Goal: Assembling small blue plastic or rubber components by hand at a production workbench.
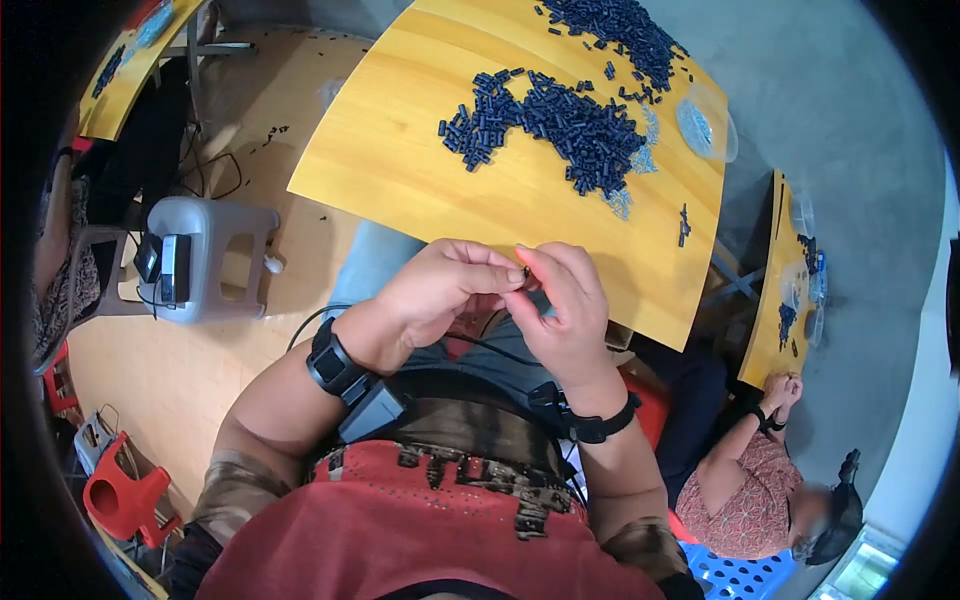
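My left hand point(455, 290) and my right hand point(565, 305) meet at the near edge of the yellow wooden table point(400, 150). Between their fingertips is a small dark piece point(526, 273), mostly covered by the fingers; it resembles the short black plastic pieces on the table. Both hands are closed in a pinch on it. Beyond them spreads a pile of short black cylindrical pieces point(580, 130). Small silvery pieces, which look like screws point(620, 204), lie along the pile's right side. A few black pieces point(684, 226) lie apart near the right edge.
A second black heap point(630, 35) lies at the far side, near a clear plastic tub point(700, 125) of silvery pieces. A grey stool point(200, 260) holding a small device stands left; a red stool point(130, 490) is lower left. At right, another person point(745, 480) sits by a second table point(765, 320).
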`<state>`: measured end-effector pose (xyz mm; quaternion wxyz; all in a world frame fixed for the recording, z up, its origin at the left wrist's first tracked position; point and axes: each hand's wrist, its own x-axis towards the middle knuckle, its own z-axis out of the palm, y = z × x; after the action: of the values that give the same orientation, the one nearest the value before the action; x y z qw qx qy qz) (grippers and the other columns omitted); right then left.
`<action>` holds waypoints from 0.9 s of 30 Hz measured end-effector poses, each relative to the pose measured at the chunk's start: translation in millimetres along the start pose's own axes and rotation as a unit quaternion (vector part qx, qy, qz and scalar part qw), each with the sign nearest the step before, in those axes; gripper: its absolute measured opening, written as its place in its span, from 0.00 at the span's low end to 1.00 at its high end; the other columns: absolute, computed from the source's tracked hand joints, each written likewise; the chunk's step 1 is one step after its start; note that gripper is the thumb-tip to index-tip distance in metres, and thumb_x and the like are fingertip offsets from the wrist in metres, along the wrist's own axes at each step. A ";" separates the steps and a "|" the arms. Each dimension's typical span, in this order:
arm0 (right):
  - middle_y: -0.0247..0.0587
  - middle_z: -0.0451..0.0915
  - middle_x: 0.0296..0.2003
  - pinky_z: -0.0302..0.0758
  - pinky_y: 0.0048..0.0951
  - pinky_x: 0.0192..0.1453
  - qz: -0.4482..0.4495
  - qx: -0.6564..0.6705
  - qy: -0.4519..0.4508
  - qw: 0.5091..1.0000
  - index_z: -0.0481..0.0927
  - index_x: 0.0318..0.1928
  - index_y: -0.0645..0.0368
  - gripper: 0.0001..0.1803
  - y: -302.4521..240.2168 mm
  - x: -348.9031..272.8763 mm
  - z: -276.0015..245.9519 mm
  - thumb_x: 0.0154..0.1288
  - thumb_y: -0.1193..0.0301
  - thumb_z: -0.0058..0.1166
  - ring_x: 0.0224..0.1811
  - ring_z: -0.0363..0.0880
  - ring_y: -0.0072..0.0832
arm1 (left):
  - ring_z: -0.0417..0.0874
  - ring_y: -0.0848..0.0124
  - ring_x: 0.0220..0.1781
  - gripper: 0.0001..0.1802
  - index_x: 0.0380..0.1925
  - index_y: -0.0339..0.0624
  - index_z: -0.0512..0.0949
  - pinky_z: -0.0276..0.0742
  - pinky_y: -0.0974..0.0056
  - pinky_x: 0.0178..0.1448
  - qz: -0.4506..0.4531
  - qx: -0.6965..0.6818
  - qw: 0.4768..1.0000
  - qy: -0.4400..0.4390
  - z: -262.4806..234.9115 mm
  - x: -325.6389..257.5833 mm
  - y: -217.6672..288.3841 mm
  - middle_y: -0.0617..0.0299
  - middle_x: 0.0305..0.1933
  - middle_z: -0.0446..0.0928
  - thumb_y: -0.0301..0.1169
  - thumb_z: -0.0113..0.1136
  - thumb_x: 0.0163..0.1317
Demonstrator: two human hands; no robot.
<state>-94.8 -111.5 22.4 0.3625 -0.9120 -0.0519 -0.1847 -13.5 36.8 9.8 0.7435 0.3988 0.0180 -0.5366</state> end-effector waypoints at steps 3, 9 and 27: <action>0.44 0.74 0.39 0.73 0.34 0.43 0.002 0.010 0.011 1.000 0.75 0.46 0.62 0.26 -2.2 0.2 0.5 0.41 0.79 0.65 0.40 0.73 0.40 | 0.77 0.78 0.28 0.07 0.33 0.38 0.81 0.72 0.73 0.32 -0.010 -0.010 1.000 0.000 -1.2 -2.2 2.2 0.63 0.30 0.81 0.30 0.63 0.57; 0.44 0.74 0.39 0.72 0.35 0.43 0.007 0.015 -0.001 1.000 0.75 0.46 0.63 0.25 -1.8 -1.8 2.1 0.41 0.79 0.64 0.39 0.73 0.40 | 0.75 0.80 0.26 0.08 0.32 0.38 0.81 0.68 0.75 0.24 -0.023 0.002 1.000 0.005 -4.0 -4.4 0.1 0.66 0.27 0.78 0.32 0.65 0.57; 0.44 0.71 0.32 0.70 0.35 0.42 -0.048 -0.111 -0.047 0.992 0.74 0.39 0.66 0.17 -13.5 12.3 -11.3 0.46 0.77 0.58 0.39 0.71 0.39 | 0.74 0.80 0.18 0.08 0.33 0.33 0.81 0.69 0.73 0.21 0.065 0.128 0.988 0.049 3.6 0.1 -8.7 0.64 0.22 0.78 0.27 0.57 0.62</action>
<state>-89.9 -109.8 43.2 0.2467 -0.9507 -0.0921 -0.1637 -22.0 33.6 7.2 0.7179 0.5169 -0.0403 -0.4645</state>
